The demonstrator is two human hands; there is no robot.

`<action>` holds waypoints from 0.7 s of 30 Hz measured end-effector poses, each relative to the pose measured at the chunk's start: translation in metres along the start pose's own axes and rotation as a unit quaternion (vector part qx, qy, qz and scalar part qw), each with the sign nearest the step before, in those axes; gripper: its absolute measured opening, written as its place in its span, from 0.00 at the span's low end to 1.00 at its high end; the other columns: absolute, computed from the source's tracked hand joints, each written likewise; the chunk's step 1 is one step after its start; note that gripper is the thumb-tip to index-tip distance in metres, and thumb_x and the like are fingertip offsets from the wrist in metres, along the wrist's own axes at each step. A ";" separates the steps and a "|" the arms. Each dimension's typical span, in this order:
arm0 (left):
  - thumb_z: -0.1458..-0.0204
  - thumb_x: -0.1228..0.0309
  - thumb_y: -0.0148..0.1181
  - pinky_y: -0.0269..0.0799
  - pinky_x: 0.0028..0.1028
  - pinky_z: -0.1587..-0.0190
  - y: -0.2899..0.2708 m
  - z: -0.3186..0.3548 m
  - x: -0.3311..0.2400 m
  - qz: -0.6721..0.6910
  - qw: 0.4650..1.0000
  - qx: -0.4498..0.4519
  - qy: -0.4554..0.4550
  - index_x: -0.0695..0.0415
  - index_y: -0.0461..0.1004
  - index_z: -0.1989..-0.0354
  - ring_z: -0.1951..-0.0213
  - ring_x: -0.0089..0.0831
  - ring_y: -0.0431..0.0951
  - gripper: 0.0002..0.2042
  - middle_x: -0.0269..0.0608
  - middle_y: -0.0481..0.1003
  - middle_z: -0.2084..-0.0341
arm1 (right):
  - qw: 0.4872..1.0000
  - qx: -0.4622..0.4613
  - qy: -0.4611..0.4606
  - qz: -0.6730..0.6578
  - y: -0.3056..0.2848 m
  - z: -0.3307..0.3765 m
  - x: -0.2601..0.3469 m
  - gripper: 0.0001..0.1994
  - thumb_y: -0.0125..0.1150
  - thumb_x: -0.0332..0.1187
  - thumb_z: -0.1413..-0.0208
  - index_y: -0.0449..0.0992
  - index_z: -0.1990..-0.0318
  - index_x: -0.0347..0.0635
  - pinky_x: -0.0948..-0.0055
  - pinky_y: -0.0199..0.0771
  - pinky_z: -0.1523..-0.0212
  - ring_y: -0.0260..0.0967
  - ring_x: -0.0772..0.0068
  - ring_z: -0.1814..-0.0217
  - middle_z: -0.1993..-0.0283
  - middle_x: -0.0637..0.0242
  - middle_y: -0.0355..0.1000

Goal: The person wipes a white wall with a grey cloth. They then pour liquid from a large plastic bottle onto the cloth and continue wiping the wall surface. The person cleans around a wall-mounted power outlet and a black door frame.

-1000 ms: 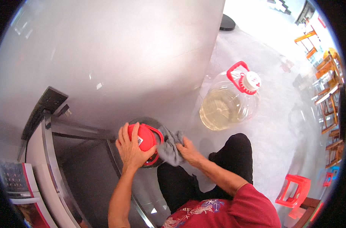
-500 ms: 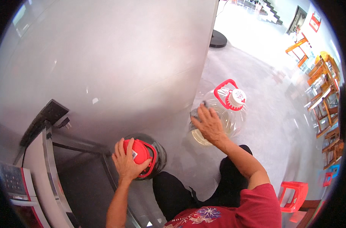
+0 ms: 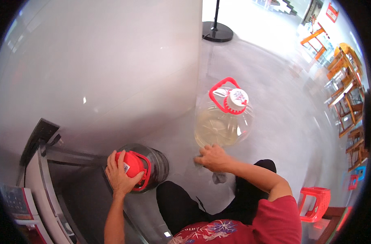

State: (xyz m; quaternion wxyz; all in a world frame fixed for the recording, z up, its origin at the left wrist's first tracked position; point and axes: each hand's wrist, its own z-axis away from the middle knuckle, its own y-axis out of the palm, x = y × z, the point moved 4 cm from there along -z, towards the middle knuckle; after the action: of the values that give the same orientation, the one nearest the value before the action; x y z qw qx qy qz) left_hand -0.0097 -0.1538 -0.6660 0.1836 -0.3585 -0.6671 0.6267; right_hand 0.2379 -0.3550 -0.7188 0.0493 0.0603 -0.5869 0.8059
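My left hand (image 3: pixel 121 174) wraps its fingers over the broad red cap (image 3: pixel 132 163) of a dark jug (image 3: pixel 157 164), which stands on the floor by my left knee. A red carrying handle loops beside that cap. My right hand (image 3: pixel 214 157) is closed around a crumpled grey cloth (image 3: pixel 219 177), parts of which hang below and poke out at the fingertips. Just beyond the right hand stands a large clear plastic jug (image 3: pixel 218 126) with a white cap (image 3: pixel 238 97) and a red handle (image 3: pixel 218 87). Pale yellowish liquid fills its lower part.
A smooth pale panel (image 3: pixel 112 61) rises ahead on the left. At left is a metal-framed dark shelf (image 3: pixel 85 199) with a power strip (image 3: pixel 41 136) above. A red plastic stool (image 3: pixel 315 203) stands right, wooden chairs (image 3: pixel 348 97) farther off, a round black base (image 3: pixel 218 32) ahead.
My right hand has come off the side of the clear jug and drawn back toward me, gathering the grey cloth. My left hand stays on the red cap. The view has shifted slightly.
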 end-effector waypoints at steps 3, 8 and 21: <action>0.69 0.51 0.70 0.53 0.49 0.40 0.001 -0.001 -0.002 0.000 1.000 0.015 -0.009 0.47 0.58 0.37 0.37 0.50 0.54 0.45 0.48 0.54 0.38 | 0.926 -0.361 0.080 -0.069 -0.096 0.054 -0.027 0.20 0.57 0.25 0.59 0.75 0.55 0.52 0.55 0.68 0.59 0.67 0.53 0.55 0.58 0.57 0.68; 0.69 0.51 0.70 0.52 0.49 0.40 0.003 -0.005 -0.006 0.004 1.000 0.010 0.003 0.47 0.57 0.36 0.37 0.50 0.54 0.46 0.49 0.54 0.37 | 0.695 -0.659 0.278 -0.068 -0.084 0.083 -0.081 0.27 0.60 0.21 0.63 0.70 0.49 0.44 0.56 0.60 0.47 0.59 0.48 0.45 0.48 0.49 0.61; 0.67 0.55 0.70 0.45 0.50 0.36 -0.005 -0.007 -0.026 -0.166 0.985 0.007 0.049 0.52 0.58 0.37 0.34 0.55 0.46 0.44 0.55 0.48 0.36 | 0.742 -0.569 0.285 -0.211 -0.024 0.136 -0.057 0.22 0.62 0.22 0.64 0.75 0.55 0.45 0.55 0.63 0.45 0.60 0.50 0.43 0.46 0.54 0.62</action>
State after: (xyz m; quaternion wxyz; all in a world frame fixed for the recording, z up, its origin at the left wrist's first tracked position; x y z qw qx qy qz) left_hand 0.0113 -0.1674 -0.6548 0.3203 -0.2716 -0.7033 0.5736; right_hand 0.3032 -0.4773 -0.6634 0.4085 -0.0888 -0.8670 0.2711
